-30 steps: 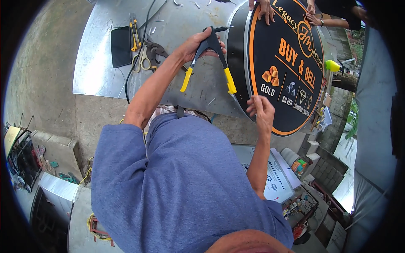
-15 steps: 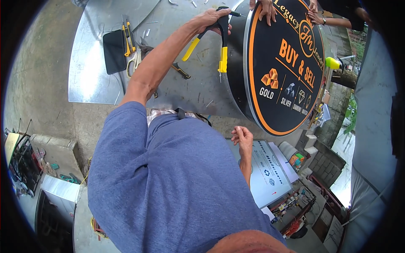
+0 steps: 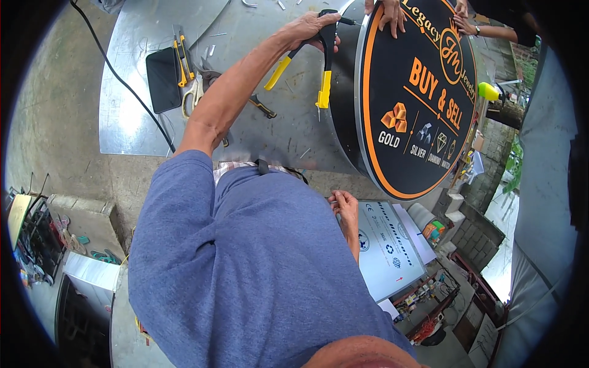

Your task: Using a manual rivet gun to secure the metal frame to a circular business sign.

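Note:
My left hand point(image 3: 314, 29) grips a hand riveter point(image 3: 327, 61) with black-and-yellow handles, which are spread apart. The riveter's nose points at the dark side band of a large round black sign point(image 3: 392, 73) with an orange rim; whether the nose touches the band I cannot tell. Down by my waist, my right hand point(image 3: 347, 211) hangs away from the sign with its fingers drawn together; anything in them is hidden. Another person's hand point(image 3: 391, 17) rests on the sign's top edge, and a second hand point(image 3: 465, 26) of a person is at its far right.
On the metal table point(image 3: 282, 144) lie a black phone point(image 3: 163, 80), utility knives point(image 3: 181, 55), scissors point(image 3: 192, 98), a yellow-and-black tool point(image 3: 264, 107) and metal scraps. A black cable point(image 3: 116, 67) crosses the table's left side. A pale printed sheet point(image 3: 389, 245) lies below the sign.
My right hand has shifted left toward my waist, its fingers drawing together. A black cable now shows at the left. The riveter stays almost in place by the sign's band.

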A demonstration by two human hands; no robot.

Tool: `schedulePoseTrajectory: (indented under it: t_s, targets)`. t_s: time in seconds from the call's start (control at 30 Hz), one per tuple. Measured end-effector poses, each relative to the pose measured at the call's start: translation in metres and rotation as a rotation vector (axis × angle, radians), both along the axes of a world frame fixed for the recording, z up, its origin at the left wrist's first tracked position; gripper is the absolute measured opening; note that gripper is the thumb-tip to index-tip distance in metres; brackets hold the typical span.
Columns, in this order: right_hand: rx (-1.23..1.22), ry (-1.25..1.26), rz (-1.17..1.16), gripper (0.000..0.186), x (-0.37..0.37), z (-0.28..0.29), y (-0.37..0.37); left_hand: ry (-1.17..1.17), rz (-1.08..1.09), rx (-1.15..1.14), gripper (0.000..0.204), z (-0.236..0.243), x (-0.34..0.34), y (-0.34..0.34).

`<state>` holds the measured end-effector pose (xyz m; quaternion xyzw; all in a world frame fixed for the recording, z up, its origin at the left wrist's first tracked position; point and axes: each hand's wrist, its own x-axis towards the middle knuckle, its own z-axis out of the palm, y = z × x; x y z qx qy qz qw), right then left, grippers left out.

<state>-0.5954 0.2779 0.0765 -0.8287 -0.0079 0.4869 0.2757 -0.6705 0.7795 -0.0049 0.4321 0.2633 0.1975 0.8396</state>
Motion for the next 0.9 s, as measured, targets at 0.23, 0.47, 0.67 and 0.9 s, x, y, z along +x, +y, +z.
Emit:
schedulePoseTrajectory:
  t_s: [0.23, 0.47, 0.67, 0.9]
  targets:
    - [-0.004, 0.009, 0.024, 0.029, 0.004, -0.002, 0.005, 0.026, -0.002, 0.069, 0.053, 0.000, -0.001, 0.001]
    - [-0.011, 0.033, -0.017, 0.028, 0.005, -0.006, 0.001, -0.112, -0.021, -0.246, 0.050, -0.006, 0.002, -0.003]
    - [-0.032, 0.066, -0.068, 0.028, 0.004, -0.010, -0.008, -0.133, -0.019, -0.265, 0.050, -0.010, 0.003, -0.002]
    - [-0.069, 0.059, -0.012, 0.026, 0.004, -0.008, 0.004, -0.029, -0.025, -0.036, 0.054, -0.004, 0.003, 0.003]
